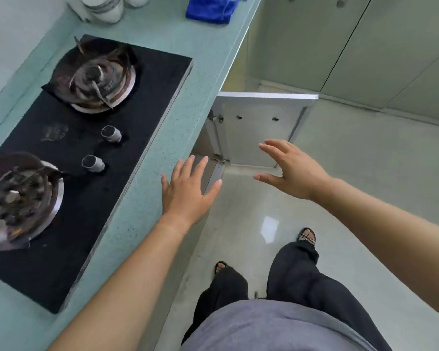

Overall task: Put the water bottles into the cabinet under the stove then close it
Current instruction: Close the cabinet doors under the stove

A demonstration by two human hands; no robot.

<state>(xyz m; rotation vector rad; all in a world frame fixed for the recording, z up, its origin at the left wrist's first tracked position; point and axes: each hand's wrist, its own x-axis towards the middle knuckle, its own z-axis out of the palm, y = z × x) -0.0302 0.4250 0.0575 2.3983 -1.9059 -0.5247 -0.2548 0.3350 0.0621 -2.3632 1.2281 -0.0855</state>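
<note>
trousers (302, 279): dark, loose cloth; strappy sandals (307, 235) below.
floor (238, 211): pale, glossy, shows a light glare.
left hand (188, 188): fingers straight, spread; holds nothing; over counter's front edge.
right hand (294, 171): fingers spread, empty; in front of the door's inner face; contact w/ door: can't tell.
hands: apart.
stove (150, 102): flat black glass slab; 2 burners w/ metal rings; 2 stubby cylindrical knobs (111, 134).
cabinet door (259, 138): white flat panel, stands wide open below counter; 2 round metal studs, 2 hinges. Cabinet interior hidden by counter edge.
counter (188, 72): pale green, speckled, smooth.
cloth (211, 10): blue, fuzzy, crumpled, at far end.
jars (104, 6): white, round, beyond stove.
</note>
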